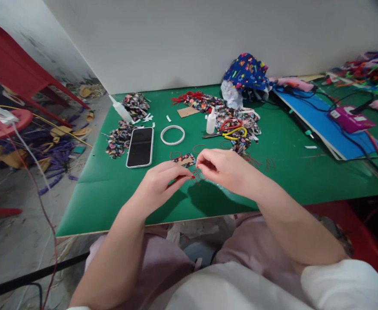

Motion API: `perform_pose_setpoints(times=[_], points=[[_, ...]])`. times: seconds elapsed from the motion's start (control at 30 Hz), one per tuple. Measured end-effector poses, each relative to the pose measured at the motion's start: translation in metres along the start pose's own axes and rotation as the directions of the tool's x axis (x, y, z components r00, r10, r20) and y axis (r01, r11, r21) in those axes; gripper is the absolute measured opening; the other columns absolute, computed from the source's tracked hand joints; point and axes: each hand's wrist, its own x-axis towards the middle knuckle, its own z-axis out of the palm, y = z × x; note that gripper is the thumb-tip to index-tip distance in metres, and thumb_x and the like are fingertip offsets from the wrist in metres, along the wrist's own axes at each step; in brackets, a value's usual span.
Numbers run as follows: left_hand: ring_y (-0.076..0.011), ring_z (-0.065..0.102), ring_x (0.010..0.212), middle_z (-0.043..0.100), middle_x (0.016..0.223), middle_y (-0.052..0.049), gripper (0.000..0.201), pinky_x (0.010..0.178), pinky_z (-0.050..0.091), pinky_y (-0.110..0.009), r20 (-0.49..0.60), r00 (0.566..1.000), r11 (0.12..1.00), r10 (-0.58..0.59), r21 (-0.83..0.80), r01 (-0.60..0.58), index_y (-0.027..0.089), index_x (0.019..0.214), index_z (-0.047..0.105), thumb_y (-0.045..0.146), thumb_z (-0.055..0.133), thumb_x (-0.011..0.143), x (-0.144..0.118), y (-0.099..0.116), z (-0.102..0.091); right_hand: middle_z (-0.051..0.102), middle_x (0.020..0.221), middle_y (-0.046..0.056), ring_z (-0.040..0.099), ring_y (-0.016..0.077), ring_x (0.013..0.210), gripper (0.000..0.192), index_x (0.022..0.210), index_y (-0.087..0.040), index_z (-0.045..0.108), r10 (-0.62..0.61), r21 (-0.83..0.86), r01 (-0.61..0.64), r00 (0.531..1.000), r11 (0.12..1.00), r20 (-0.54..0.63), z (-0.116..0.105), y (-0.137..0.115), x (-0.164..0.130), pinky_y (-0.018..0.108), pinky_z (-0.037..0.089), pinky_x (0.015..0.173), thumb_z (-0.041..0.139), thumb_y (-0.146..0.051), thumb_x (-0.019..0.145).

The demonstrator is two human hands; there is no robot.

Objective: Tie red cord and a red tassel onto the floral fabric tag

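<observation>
The head camera looks forward and down past the lap [166, 254], across the nearby green table [103, 204]

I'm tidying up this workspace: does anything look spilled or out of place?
Purple scraps and brown pieces litter the floor left of the green table, looking like dropped waste. White snippets also lie loose near the phone.

Hold of right hand [221, 165] unclear; red chair [14, 62] cut by left edge
</observation>
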Motion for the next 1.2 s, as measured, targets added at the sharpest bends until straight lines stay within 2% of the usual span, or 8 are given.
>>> perform_pose_setpoints(times=[0.17,0.33,0.43,0.57,0.7,0.87,1.03,1.2], points=[[-0.0126,0.060,0.075,0.066,0.080,-0.003,0.013,0.070,0.046,-0.023,-0.024,1.000,0.998,-0.017,0.067,0.018,0.017,0.086,0.064,0.020,0.051,0.085,0.004,0.002,0.008,0.059,0.074,0.002,0.049,0.0102,0.065,0.011,0.082,-0.013,0.056,0.006,-0.010,-0.006,1.000,1.000,0.024,0.005,-0.004,0.000,0.022,0.032,0.061,0.046,-0.016,0.085],[-0.0141,0.060,0.076,0.066,0.082,-0.005,0.015,0.070,0.047,-0.025,-0.130,0.990,0.980,-0.052,0.186,0.076,0.014,0.090,0.064,0.020,0.050,0.085,0.006,0.004,0.018,0.062,0.079,0.005,0.052,0.0116,0.069,0.012,0.084,-0.013,0.057,0.045,0.010,-0.046,0.999,0.999,0.025,0.012,-0.007,0.001,0.023,0.033,0.062,0.045,-0.015,0.086],[-0.0148,0.060,0.079,0.066,0.084,-0.006,0.015,0.073,0.047,-0.025,-0.193,0.978,0.963,-0.073,0.240,0.119,0.013,0.091,0.063,0.019,0.051,0.085,0.005,0.004,0.022,0.060,0.073,0.002,0.049,0.0100,0.064,0.012,0.081,-0.014,0.057,0.059,0.087,-0.059,0.998,0.994,0.007,0.013,-0.006,0.002,0.022,0.032,0.059,0.047,-0.017,0.086],[-0.0142,0.060,0.080,0.067,0.085,-0.005,0.012,0.076,0.046,-0.025,-0.295,0.951,0.951,-0.091,0.258,0.171,0.014,0.089,0.062,0.017,0.052,0.084,0.003,0.002,0.024,0.052,0.061,-0.003,0.044,0.0074,0.055,0.014,0.076,-0.015,0.057,0.070,0.300,-0.071,0.997,0.951,0.013,0.017,0.001,0.005,0.021,0.031,0.055,0.047,-0.020,0.085],[-0.0131,0.060,0.079,0.067,0.083,-0.004,0.009,0.074,0.047,-0.023,-0.416,0.904,0.950,-0.094,0.234,0.206,0.014,0.087,0.062,0.016,0.054,0.083,0.004,0.000,0.025,0.049,0.060,-0.004,0.042,0.0069,0.053,0.013,0.085,-0.015,0.059,0.076,0.525,-0.095,0.995,0.846,0.057,0.022,0.007,0.007,0.020,0.031,0.051,0.047,-0.019,0.082],[-0.0115,0.061,0.076,0.068,0.081,-0.002,0.007,0.072,0.047,-0.022,-0.535,0.831,0.944,-0.153,0.169,0.283,0.015,0.084,0.062,0.017,0.056,0.082,0.006,0.002,0.025,0.045,0.062,-0.005,0.036,0.0055,0.052,0.021,0.096,-0.015,0.058,0.032,0.573,-0.058,0.998,0.817,0.054,0.027,0.006,0.007,0.019,0.029,0.048,0.044,-0.014,0.080],[-0.0101,0.061,0.072,0.068,0.080,0.000,0.010,0.067,0.047,-0.021,-0.549,0.785,0.929,-0.287,0.041,0.368,0.017,0.085,0.064,0.021,0.056,0.083,0.006,0.005,0.024,0.039,0.059,-0.007,0.033,0.0050,0.050,0.028,0.105,-0.016,0.056,0.011,0.593,-0.034,0.999,0.805,0.043,0.025,0.002,0.006,0.018,0.027,0.047,0.044,-0.010,0.081],[-0.0111,0.061,0.072,0.068,0.082,-0.001,0.012,0.069,0.047,-0.023,-0.530,0.769,0.917,-0.358,-0.043,0.397,0.018,0.086,0.065,0.024,0.055,0.083,0.006,0.007,0.022,0.035,0.057,-0.008,0.032,0.0051,0.049,0.034,0.113,-0.016,0.053,-0.024,0.613,-0.028,0.997,0.790,0.077,0.022,0.003,0.006,0.018,0.027,0.046,0.043,-0.008,0.082]])
